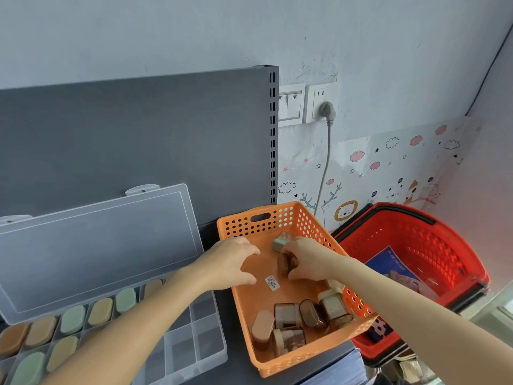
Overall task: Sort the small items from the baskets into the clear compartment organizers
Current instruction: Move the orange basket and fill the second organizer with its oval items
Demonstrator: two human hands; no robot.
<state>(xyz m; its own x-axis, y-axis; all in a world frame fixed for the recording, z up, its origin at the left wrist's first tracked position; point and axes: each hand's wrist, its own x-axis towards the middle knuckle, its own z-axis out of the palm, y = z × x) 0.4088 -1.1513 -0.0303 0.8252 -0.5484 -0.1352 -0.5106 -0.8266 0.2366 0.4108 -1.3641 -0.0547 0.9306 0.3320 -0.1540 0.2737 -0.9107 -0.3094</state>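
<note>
An orange perforated basket (280, 215) stands on the dark shelf and holds several small capped containers (288, 318) at its near end. My right hand (308, 259) is inside the basket, its fingers curled round a brown container (286, 262). A green-capped container (279, 243) lies just beyond it. My left hand (230, 262) reaches over the basket's left rim with fingers spread and holds nothing. To the left lies a clear compartment organizer (200, 337) with its lid (97, 251) raised; several tan, green and brown containers (72, 319) fill its left compartments.
A red shopping basket (433, 245) with a printed sheet inside stands to the right, below the shelf. The shelf's dark back panel (138, 140) rises behind the organizer. A plugged wall socket (323, 102) and hanging cable are on the wall behind.
</note>
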